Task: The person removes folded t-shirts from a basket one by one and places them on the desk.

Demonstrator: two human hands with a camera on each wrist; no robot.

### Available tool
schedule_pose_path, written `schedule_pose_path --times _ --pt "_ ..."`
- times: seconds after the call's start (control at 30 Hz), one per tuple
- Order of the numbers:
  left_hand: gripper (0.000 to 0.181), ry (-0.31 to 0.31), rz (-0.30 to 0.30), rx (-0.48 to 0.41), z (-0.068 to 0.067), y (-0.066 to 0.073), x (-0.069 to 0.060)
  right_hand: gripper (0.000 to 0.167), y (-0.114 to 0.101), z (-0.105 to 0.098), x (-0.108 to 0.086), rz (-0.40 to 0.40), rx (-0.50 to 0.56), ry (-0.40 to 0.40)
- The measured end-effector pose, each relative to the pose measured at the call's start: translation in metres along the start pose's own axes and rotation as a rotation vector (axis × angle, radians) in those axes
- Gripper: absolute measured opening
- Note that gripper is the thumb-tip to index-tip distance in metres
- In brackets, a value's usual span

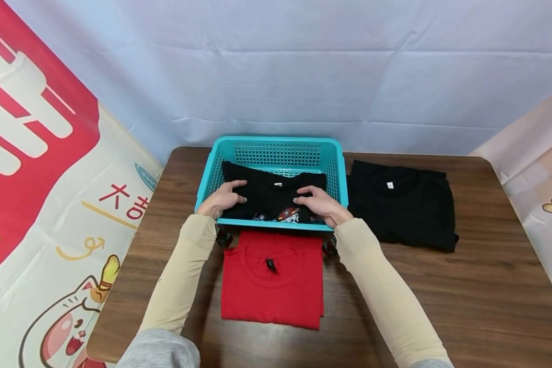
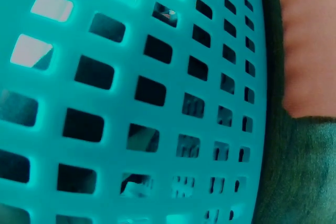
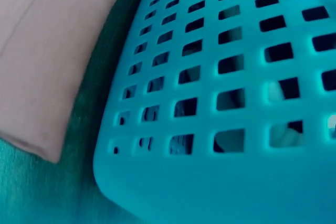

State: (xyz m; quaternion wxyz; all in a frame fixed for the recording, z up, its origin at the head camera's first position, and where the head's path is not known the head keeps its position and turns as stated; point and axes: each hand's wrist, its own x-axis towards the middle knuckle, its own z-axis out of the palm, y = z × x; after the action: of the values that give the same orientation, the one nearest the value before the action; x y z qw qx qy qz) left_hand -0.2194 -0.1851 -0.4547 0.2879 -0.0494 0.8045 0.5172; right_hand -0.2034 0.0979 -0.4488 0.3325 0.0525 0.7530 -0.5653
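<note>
A folded black T-shirt with a white neck label and a colourful cartoon print lies inside the turquoise plastic basket. My left hand reaches over the front left rim and rests on the shirt's left side, thumb and index finger apart. On the shirt's right side rests my right hand, its thumb and index finger also spread. Both wrist views are mostly filled by the basket's perforated wall, so the hands are hidden there.
A folded red T-shirt lies on the wooden table just in front of the basket. To the basket's right is another folded black T-shirt. A white curtain hangs behind the table, and a printed cloth on the left.
</note>
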Motion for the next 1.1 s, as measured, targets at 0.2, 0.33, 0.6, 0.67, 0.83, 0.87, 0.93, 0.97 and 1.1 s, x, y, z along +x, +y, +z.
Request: schedule_pose_path --times 0.2,0.33,0.6,0.67,0.83,0.87,0.93,0.97,1.1 --pt "0.069 0.030 0.071 -0.001 0.0002 -0.0012 0.0012 0.053 -0.0005 -0.0004 -0.0025 -0.030 -0.049 0.014" --pt "0.071 0.033 0.087 -0.009 0.0003 -0.0008 0.0004 0.058 -0.0003 -0.0006 -0.0033 -0.057 -0.075 0.019" --pt "0.075 0.019 0.127 -0.016 -0.0015 -0.0017 0.0015 0.062 -0.0002 -0.0013 -0.0066 -0.140 -0.116 0.089" --pt "0.075 0.023 0.146 -0.015 -0.0014 -0.0015 0.0010 0.061 -0.0006 -0.0013 -0.0073 -0.161 -0.120 0.103" --pt "0.073 0.025 0.179 -0.018 -0.0004 -0.0006 -0.0010 0.060 -0.0009 -0.0014 -0.0075 -0.218 -0.154 0.118" --pt "0.073 0.026 0.183 -0.021 -0.0002 -0.0004 -0.0013 0.060 -0.0010 -0.0013 -0.0075 -0.228 -0.165 0.124" --pt "0.074 0.031 0.190 -0.017 0.0003 0.0001 -0.0021 0.058 -0.0013 -0.0014 -0.0077 -0.251 -0.201 0.134" --pt "0.074 0.033 0.195 -0.016 0.0005 0.0003 -0.0024 0.057 -0.0014 -0.0017 -0.0078 -0.262 -0.220 0.141" --pt "0.073 0.044 0.223 0.017 0.0005 0.0013 -0.0028 0.053 -0.0030 -0.0032 -0.0096 -0.288 -0.277 0.174"
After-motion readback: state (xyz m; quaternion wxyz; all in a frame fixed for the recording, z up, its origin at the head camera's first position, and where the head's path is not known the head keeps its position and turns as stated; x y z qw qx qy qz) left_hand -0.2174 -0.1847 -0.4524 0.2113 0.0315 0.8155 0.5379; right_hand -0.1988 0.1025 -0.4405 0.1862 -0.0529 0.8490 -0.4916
